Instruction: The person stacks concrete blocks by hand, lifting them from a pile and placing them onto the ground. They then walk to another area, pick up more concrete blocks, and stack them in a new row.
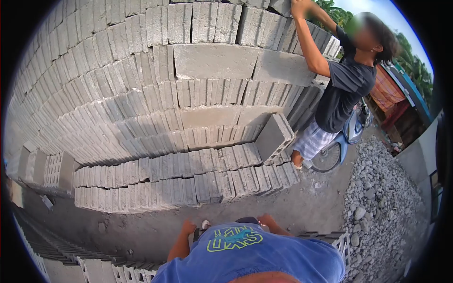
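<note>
A: Any writing to read?

B: Only the print [234, 239] on the wearer's blue shirt [292, 262]. Lime-green letters w/ a dark outline, upside down from this view; can't make out the word. No marks on any block.

A: Hands?

B: Left hand [188, 228] is low, just ahead of the shirt, bare forearm running out to it. Fingers look curled, back of the hand toward the cam. Whether it grips sth: can't tell. Right hand [266, 220] is at about the same height, a bit apart from the left. Only its back shows, so wide or closed, can't tell either. Between them sit a small white thing [205, 224] and a dark thing [247, 220], too small to ID.

A: Nearest thing?

B: Low row [330, 238] of hollow blocks on the ground, just beside the right hand, on the gravel side.

A: Rest?

B: Big stack [188, 118] of grey blocks across the far side of the ground. One tilted block [273, 137] leans at its right end. Co-worker in a dark tee [347, 85] stands there, arms up, their hand [298, 5] at the top course. Blue scooter [347, 137] is right behind their legs. Gravel heap [382, 203] lies along the ground's right edge.
</note>
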A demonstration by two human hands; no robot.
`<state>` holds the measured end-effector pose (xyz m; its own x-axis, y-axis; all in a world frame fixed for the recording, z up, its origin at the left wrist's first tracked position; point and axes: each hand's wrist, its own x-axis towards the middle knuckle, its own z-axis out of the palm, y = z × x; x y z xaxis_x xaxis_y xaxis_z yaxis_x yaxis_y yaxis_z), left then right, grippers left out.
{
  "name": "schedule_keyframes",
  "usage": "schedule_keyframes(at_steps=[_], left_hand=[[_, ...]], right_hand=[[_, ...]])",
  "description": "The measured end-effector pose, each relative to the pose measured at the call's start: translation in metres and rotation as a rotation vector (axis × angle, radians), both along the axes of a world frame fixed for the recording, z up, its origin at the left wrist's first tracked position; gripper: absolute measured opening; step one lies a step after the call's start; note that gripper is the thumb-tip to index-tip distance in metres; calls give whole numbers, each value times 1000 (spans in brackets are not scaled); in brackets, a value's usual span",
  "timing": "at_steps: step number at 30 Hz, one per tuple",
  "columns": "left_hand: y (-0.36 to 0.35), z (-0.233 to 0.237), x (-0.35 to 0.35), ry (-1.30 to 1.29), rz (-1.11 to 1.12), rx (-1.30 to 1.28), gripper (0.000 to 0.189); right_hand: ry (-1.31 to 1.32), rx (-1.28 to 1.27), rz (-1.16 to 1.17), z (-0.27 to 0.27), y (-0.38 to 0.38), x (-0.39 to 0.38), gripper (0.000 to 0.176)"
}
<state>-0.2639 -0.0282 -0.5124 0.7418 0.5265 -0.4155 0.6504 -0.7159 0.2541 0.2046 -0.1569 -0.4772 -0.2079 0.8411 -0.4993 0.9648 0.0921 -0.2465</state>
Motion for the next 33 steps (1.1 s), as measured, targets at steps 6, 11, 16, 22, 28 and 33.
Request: schedule_keyframes(at_steps=[6, 11, 16, 22, 28, 33], left_hand=[[-26, 2, -78, -235, 1141, -575, 24], [-39, 24, -81, -650, 1614, -764, 17], [-46, 15, -62, -619, 1231, -777, 15], [-30, 75, -7, -355, 973, -456, 17], [19, 55, 25, -453, 966, -474, 18], [44, 73, 107, -509, 1324, -479, 17]], right_hand=[[480, 116, -342, 28, 97, -68, 31], [670, -4, -547, 59, 127, -78, 34], [99, 447, -20, -50, 110, -46, 32], [394, 87, -416, 21, 90, -31, 35], [345, 19, -843, 27, 72, 23, 24], [437, -134, -653, -6, 41, 107, 29]])
